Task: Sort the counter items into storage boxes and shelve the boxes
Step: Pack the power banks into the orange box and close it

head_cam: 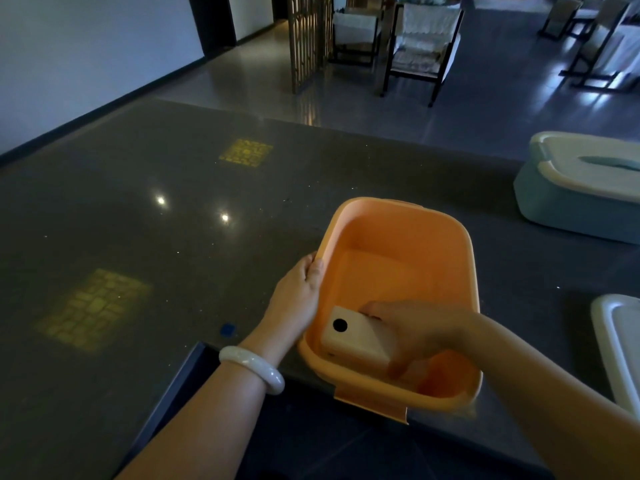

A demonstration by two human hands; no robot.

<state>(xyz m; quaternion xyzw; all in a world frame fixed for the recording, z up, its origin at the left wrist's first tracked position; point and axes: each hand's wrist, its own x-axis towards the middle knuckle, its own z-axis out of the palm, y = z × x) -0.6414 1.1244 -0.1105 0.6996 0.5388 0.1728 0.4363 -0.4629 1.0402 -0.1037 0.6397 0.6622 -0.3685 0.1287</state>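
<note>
An open orange storage box (450, 244) stands on the dark counter (173, 237) near its front edge. My left hand (301, 289) grips the box's left rim. My right hand (415, 334) reaches down inside the box and holds a small white block-shaped device (349, 337) with a black round spot on its face, low in the box's near left corner. A white bangle (251, 368) sits on my left wrist.
A teal storage box with a white lid (581, 188) stands on the counter at the right. A white lid or box (620, 341) lies at the right edge. Beyond the counter are chairs (422, 46) and a wooden screen (308, 39) on the floor.
</note>
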